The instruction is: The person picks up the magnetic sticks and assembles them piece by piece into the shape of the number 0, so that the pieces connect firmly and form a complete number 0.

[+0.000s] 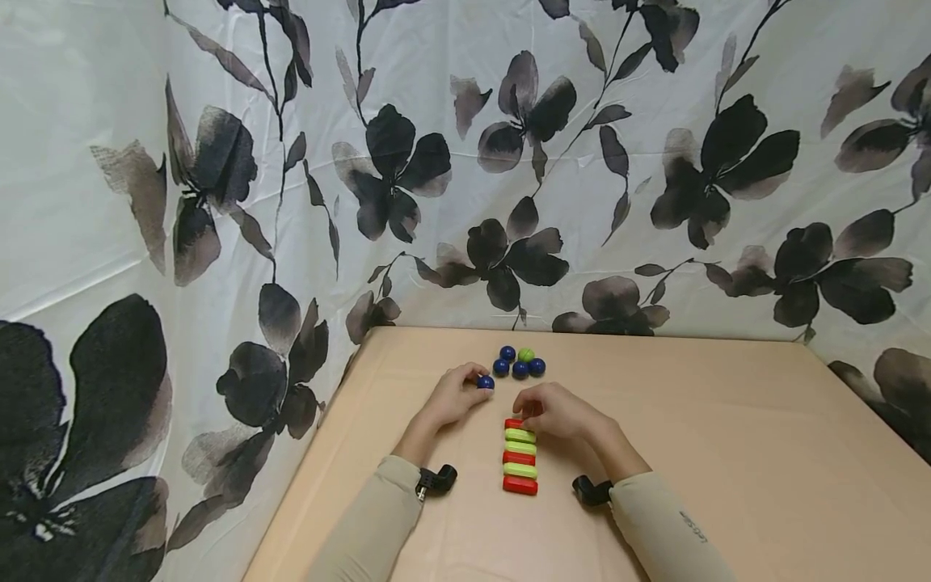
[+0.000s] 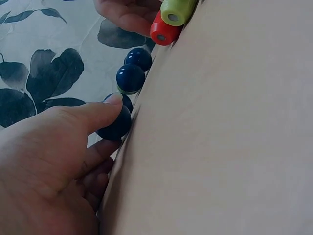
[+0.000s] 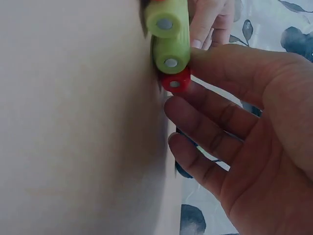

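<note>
My left hand (image 1: 452, 396) pinches a dark blue ball (image 1: 486, 382) between thumb and fingers, low over the table; the left wrist view shows the thumb across the ball (image 2: 116, 126). My right hand (image 1: 560, 411) is at the far end of a column of short rods with metal discs in their ends. Its thumb and index finger pinch the farthest red rod (image 3: 175, 83), while the other fingers are spread. Nearer to me in the column lie light green rods (image 1: 520, 447) and more red rods (image 1: 520, 485), side by side.
Beyond my hands sits a cluster of several blue balls (image 1: 520, 370) with one green ball (image 1: 526, 355) among them. The tan table (image 1: 691, 453) ends at a floral cloth (image 1: 451, 202) behind and to the left.
</note>
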Motion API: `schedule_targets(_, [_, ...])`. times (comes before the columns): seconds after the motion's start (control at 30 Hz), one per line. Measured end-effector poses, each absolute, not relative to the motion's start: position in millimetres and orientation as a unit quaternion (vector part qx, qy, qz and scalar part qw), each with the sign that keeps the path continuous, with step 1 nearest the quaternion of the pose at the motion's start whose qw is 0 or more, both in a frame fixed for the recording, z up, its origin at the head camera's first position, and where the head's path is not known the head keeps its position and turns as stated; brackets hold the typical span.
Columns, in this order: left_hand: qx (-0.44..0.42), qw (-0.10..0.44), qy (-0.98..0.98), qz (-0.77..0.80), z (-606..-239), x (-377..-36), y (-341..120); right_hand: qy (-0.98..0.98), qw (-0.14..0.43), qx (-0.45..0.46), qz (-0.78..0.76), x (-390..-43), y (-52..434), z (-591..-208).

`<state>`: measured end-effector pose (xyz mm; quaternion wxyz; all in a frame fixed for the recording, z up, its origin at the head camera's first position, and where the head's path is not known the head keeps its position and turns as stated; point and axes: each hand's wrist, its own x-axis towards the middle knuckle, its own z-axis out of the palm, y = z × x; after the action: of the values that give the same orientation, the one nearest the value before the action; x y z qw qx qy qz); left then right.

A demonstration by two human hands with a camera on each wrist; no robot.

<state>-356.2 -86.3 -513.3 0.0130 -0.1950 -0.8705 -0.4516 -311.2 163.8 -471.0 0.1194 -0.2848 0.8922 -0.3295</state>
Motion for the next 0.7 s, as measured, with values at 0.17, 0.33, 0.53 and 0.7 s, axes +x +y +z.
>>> schedule_targets(0.17, [-0.196, 0.010, -0.866, -0.460, -516.3, -358.7, -86.2, 0.915, 0.088, -0.263, -0.292, -312.8, 162.2, -472.4])
schedule_targets(0.33, [-0.202, 0.009, -0.861, -0.466, -517.2, -360.3, -88.0, 0.935, 0.052, -0.232, -0.262, -315.2, 162.3, -474.7])
schedule_targets(0.53, [-0.204, 0.005, -0.849, -0.487, -516.4, -359.8, -90.6, 0.943, 0.018, -0.224, -0.246, -318.5, 164.9, -478.2])
schedule_targets(0.7, [-0.215, -0.010, -0.845, -0.490, -517.1, -358.9, -90.8, 0.945, -0.006, -0.205, -0.253, -319.9, 165.4, -480.1])
